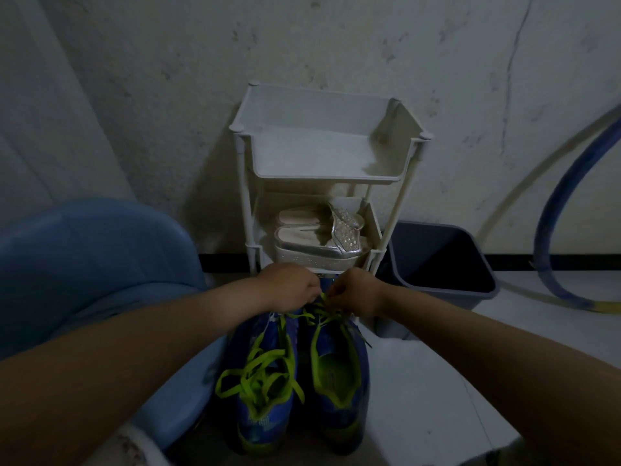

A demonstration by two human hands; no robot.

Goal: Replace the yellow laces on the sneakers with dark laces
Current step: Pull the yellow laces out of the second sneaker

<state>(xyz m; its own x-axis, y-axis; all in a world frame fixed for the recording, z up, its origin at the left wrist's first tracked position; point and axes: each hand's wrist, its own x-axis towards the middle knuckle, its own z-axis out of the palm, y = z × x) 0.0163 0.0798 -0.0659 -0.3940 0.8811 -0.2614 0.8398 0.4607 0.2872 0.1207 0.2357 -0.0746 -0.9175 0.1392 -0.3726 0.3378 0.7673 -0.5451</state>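
Two blue sneakers stand side by side on the floor, heels toward me. The left sneaker [265,375] has a loose tangle of yellow lace [258,368] piled over its opening. The right sneaker [339,368] has its yellow lace [322,316] pulled up near the toe end. My left hand [289,287] and my right hand [353,290] meet above the right sneaker's front, both pinching that yellow lace with curled fingers. No dark laces are in view.
A white tiered rack [322,169] stands against the wall just beyond the sneakers, with silver platform sandals [316,237] on its middle shelf. A dark bin [440,260] sits to the right, a blue plastic tub [87,260] to the left, a blue hose [554,230] at far right.
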